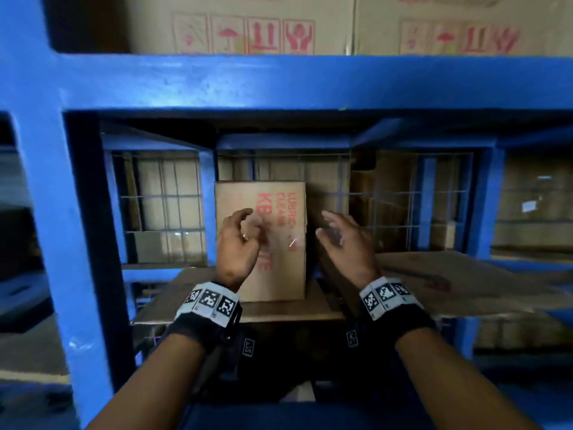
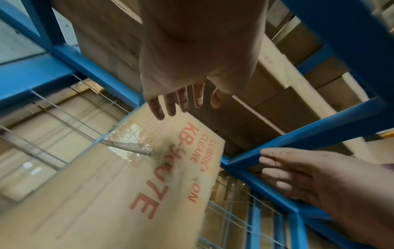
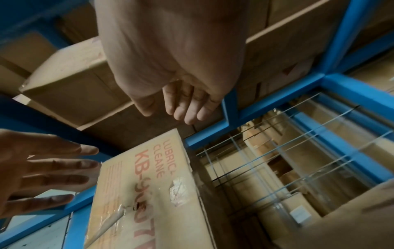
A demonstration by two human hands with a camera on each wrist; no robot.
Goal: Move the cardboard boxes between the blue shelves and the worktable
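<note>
Blue shelves (image 1: 279, 79), tan box (image 1: 279, 274) (red lettering)

The shelf bay is open toward the viewer, between the blue upright (image 1: 46, 212) at 9 o'clock and the blue beam (image 1: 310, 82) at 12 o'clock, which closes it from above. Inside, the cardboard box (image 1: 273, 243) stands in the middle on the shelf board (image 1: 465, 280), with free room at 3 o'clock of it, where the right hand (image 1: 344, 240) hovers, and a narrower gap at 9 o'clock. The wire mesh (image 1: 403, 193) at the back, with more cartons behind it, blocks any passage deeper.
</note>
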